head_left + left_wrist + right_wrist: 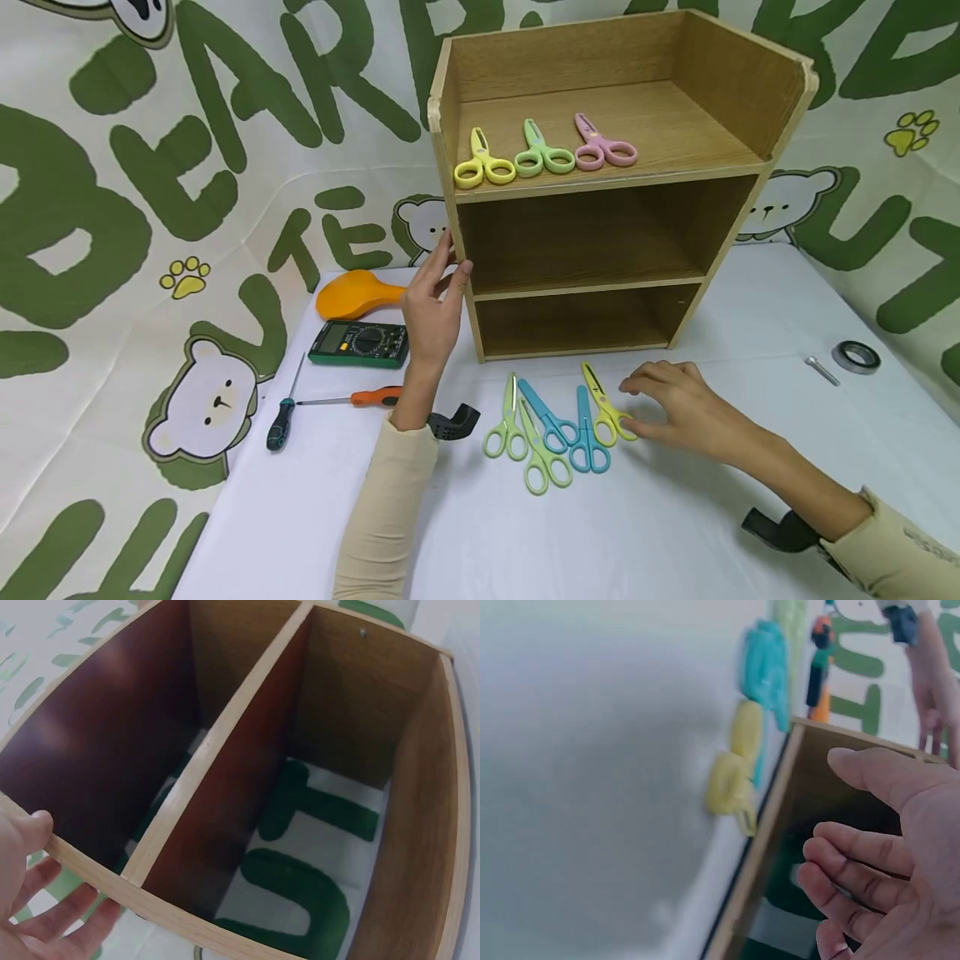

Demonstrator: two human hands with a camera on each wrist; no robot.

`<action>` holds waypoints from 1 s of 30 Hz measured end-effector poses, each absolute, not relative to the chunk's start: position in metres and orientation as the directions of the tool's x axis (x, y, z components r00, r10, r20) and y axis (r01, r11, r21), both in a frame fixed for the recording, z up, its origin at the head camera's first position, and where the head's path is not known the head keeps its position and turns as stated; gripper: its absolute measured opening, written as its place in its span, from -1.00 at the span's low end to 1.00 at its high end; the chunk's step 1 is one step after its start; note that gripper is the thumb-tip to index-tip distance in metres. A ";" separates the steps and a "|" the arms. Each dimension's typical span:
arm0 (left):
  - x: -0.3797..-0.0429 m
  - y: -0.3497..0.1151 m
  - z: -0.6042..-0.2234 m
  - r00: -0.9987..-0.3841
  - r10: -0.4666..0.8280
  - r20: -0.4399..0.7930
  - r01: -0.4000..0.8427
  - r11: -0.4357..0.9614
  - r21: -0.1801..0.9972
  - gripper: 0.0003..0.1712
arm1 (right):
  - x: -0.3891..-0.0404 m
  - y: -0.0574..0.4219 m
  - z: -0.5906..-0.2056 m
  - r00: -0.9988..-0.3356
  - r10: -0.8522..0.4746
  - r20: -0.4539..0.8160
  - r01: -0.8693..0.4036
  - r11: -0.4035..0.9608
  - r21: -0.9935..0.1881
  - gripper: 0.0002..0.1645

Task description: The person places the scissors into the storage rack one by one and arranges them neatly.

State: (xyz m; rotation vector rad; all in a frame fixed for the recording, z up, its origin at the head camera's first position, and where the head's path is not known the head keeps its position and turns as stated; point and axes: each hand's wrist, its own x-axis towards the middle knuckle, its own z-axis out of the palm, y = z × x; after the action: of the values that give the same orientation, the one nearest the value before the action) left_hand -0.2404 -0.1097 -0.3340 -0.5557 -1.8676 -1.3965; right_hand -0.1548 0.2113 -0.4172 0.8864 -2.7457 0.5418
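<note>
My left hand (432, 317) holds the left side of a wooden shelf unit (581, 185); its thumb (39, 820) is on the front edge and its fingers lie along the outside. My right hand (686, 410) hovers over the white table, fingers loosely bent and nothing in them. Nearest to it lies a pair of yellow scissors (604, 408), apart from the fingers in the right wrist view. Beside that are two blue scissors (589, 433) and two light green scissors (506, 425). On the unit's top board lie yellow (483, 160), green (543, 152) and pink scissors (600, 146) in a row.
Left of the unit lie an orange paddle-shaped thing (356, 294), a multimeter (358, 343), a teal-handled screwdriver (281, 423) and an orange-handled screwdriver (367, 397). At the right are a bolt (822, 370) and a roll of tape (856, 357). A printed cloth hangs behind.
</note>
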 end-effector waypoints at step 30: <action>-0.240 -0.108 -0.332 -0.643 -0.079 0.762 0.707 0.323 0.629 -0.44 | -0.162 0.205 -0.460 -0.837 -0.494 0.235 -0.546 0.784 -0.296 -0.35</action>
State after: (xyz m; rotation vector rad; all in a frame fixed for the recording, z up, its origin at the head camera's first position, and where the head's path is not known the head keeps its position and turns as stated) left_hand -0.2395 -0.1083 -0.3324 -0.5557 -1.8724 -1.3908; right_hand -0.1625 0.2049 -0.4602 0.8290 -2.8288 0.5358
